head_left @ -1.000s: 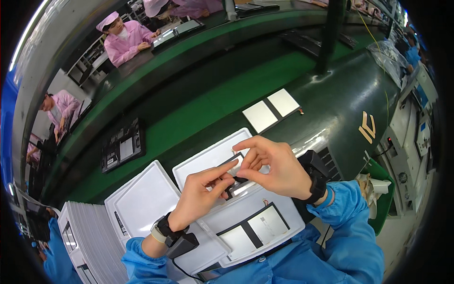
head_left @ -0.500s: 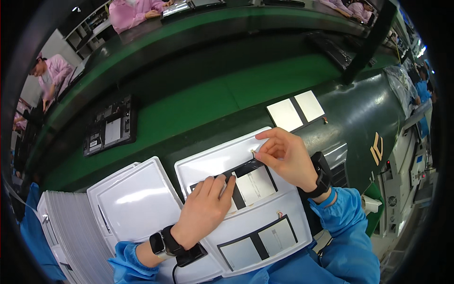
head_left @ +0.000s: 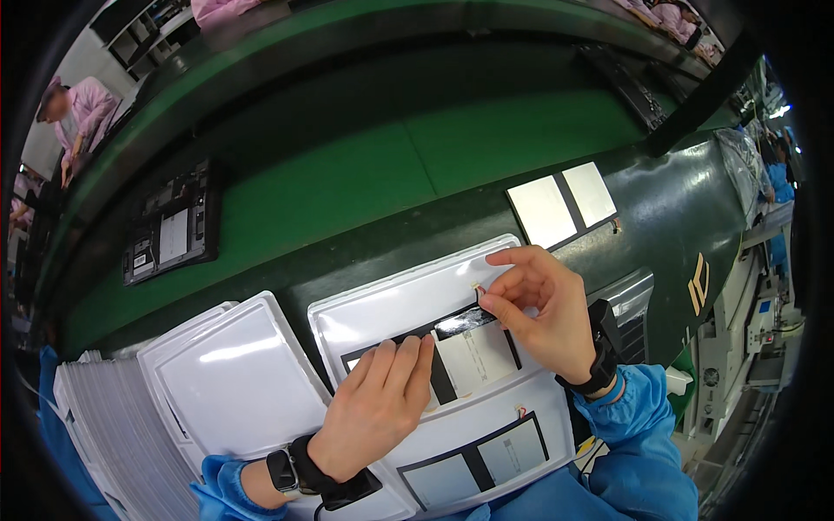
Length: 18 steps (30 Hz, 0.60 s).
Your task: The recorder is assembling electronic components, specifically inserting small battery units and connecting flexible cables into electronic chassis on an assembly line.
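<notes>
around: white tray stack (head_left: 122, 443) far l, blank white tray (head_left: 239, 352) nearer, tan strips (head_left: 698, 285) r on dk green tabletop (head_left: 669, 208), open laptop base (head_left: 174, 227) beyond. l hand (head_left: 373, 408) blocks most of l half of pack (head_left: 444, 378). pack = blk frame, 2 whitish panels (head_left: 479, 363), shiny blk strip (head_left: 463, 321) at far edge, short wire lead (head_left: 479, 293); lies on white tray (head_left: 391, 304) btwn hands. l hand flat on it, fingers extended; r hand (head_left: 552, 313) at lead, thumb/idx tips apart, can't tell if lead gripped. cnt: 3 packs: this, near pack (head_left: 512, 456), tabletop pack (head_left: 543, 208).
</notes>
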Motion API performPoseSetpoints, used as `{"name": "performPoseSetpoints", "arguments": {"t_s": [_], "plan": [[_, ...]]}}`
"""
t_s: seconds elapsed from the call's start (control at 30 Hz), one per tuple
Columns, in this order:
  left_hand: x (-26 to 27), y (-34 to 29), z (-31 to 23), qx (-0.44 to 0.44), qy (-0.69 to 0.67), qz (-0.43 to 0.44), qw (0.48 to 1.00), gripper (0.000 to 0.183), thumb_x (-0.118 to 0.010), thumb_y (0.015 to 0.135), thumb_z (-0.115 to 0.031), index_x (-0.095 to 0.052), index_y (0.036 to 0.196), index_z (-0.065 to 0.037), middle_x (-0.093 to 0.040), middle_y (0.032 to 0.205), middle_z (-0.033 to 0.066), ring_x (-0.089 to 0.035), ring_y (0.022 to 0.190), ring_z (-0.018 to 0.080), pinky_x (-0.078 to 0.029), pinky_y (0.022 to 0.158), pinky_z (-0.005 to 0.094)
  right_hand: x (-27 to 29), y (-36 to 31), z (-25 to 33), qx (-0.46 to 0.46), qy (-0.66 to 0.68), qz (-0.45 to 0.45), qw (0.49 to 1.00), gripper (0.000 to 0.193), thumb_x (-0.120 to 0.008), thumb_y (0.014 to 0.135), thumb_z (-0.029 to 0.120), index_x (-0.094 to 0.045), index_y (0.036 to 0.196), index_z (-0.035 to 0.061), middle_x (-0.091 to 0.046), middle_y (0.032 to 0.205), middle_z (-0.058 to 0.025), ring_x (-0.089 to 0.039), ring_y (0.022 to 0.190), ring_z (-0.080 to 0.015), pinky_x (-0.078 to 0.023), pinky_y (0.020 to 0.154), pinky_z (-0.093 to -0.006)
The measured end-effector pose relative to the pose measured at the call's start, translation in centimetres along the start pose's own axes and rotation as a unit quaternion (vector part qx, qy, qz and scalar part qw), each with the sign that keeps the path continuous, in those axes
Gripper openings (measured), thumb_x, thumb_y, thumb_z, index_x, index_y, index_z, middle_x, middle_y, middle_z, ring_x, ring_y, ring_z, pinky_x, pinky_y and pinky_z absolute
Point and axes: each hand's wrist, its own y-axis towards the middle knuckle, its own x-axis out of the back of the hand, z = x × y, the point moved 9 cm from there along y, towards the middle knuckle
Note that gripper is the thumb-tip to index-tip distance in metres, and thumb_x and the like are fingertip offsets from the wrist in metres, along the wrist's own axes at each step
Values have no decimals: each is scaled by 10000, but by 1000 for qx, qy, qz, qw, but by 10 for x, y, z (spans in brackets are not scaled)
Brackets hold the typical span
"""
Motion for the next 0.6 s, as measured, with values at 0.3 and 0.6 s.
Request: {"name": "performPoseSetpoints", "arguments": {"t_s": [0.3, 0.6], "plan": [[-1, 0, 3, 26, -19, -16, 999, 441, -739, 791, -53, -695, 1220, 39, -614, 1148, 118, -626, 967, 264, -551, 810, 361, 0, -1, 2, 4, -9, -5, 1000, 390, -764, 867, -43, -627, 1230, -8, -764, 866, -99, -749, 781, -147, -599, 717, -265], [-2, 0, 3, 34, -15, -9, 999, 492, -732, 796, -55, -678, 1277, 34, -608, 1149, 125, -617, 989, 271, -543, 827, 371, -1, -2, 3, 19, -20, -7, 1000, 390, -772, 870, -31, -626, 1230, -2, -765, 868, -99, -759, 783, -159, -602, 716, -265]]}}
